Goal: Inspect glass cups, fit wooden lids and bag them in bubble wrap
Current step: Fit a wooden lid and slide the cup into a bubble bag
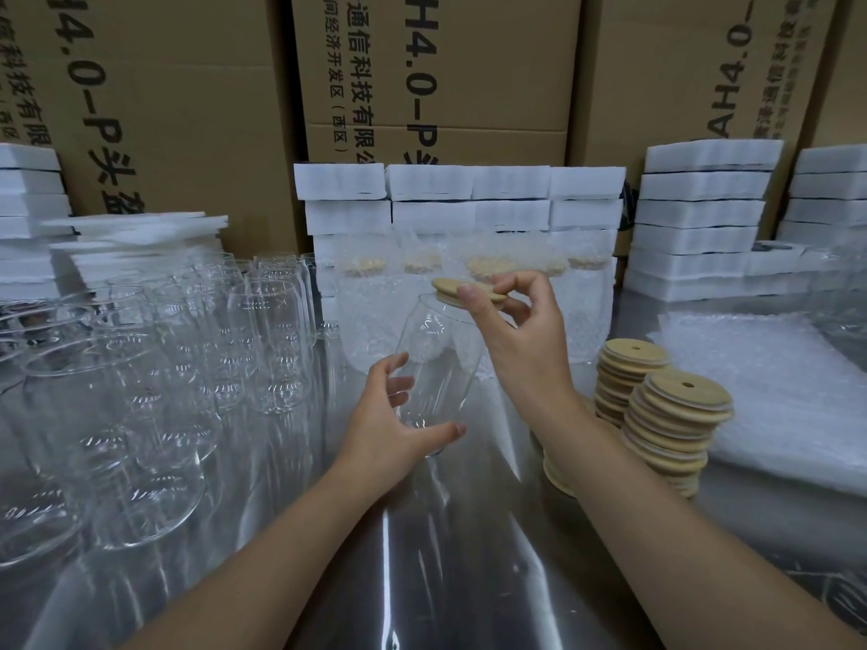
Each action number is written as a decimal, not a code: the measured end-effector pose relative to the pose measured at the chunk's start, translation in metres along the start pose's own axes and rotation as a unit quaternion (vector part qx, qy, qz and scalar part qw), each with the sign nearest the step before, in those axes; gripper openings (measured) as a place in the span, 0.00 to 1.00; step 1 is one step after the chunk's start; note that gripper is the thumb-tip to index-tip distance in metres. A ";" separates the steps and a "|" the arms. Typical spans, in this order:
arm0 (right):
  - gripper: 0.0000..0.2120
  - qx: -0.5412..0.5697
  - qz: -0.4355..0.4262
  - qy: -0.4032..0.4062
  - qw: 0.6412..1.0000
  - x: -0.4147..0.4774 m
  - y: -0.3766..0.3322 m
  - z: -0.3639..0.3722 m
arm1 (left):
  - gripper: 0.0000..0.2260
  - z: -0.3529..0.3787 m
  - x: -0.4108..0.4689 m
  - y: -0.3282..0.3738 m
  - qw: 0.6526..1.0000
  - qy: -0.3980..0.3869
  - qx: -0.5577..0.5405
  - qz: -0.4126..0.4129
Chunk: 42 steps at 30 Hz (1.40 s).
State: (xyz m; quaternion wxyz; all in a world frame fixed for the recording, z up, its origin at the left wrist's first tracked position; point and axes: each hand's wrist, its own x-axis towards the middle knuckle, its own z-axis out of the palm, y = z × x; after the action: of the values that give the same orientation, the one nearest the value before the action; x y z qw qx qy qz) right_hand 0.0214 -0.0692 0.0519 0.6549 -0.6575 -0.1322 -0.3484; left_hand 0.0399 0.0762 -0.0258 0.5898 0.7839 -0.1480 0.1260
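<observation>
We see left hand (389, 415) curled round base of tilted clear glass cup (436, 358); right hand (520, 340) pinching flat round wooden lid (450, 289) at its rim, above shiny metal worktop (422, 555).

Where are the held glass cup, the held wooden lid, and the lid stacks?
glass cup (436, 368), head view, side wall.
wooden lid (445, 286), head view, left edge.
lid stacks (671, 392), head view, nearer stack's top.
</observation>
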 end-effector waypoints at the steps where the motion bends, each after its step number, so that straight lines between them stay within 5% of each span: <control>1: 0.12 -0.003 -0.002 -0.015 1.000 -0.001 0.001 0.002 | 0.41 0.000 0.000 0.000 1.000 0.000 0.000 0.001; 8: 0.13 -0.057 -0.042 -0.042 0.997 -0.006 0.005 0.003 | 0.41 -0.001 0.000 -0.003 1.000 0.000 -0.002 -0.001; 12: 0.03 -0.073 -0.046 -0.062 0.994 -0.005 0.008 0.002 | 0.43 0.000 -0.001 -0.002 1.000 -0.001 -0.002 0.003; 17: 0.12 -0.051 -0.048 -0.067 0.995 -0.009 0.006 0.005 | 0.41 -0.002 -0.003 0.000 1.000 0.008 -0.019 0.013; 29: 0.04 -0.144 -0.067 -0.120 0.980 -0.009 -0.007 0.000 | 0.42 -0.001 -0.005 0.002 0.999 0.018 -0.036 0.014; 32: 0.17 -0.182 -0.044 -0.165 0.968 -0.001 -0.022 -0.019 | 0.40 -0.002 -0.003 0.005 0.999 0.024 -0.041 0.024; 36: 0.17 -0.233 -0.015 -0.066 0.970 0.021 -0.041 -0.068 | 0.40 -0.003 -0.003 0.008 0.997 0.030 -0.065 0.020; 38: 0.14 -0.340 0.020 0.007 0.940 0.033 -0.041 -0.104 | 0.40 -0.003 -0.004 0.011 0.996 0.029 -0.087 0.009; 42: 0.18 -0.571 0.196 0.032 0.797 0.052 -0.025 -0.178 | 0.41 -0.003 -0.004 0.015 0.986 0.037 -0.162 -0.035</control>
State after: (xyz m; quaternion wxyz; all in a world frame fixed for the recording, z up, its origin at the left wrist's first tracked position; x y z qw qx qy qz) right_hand -0.0076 -0.2508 0.0864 0.2187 -0.9123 0.2434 -0.2461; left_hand 0.0304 0.0750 -0.0128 0.7177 0.6779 -0.1169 0.1083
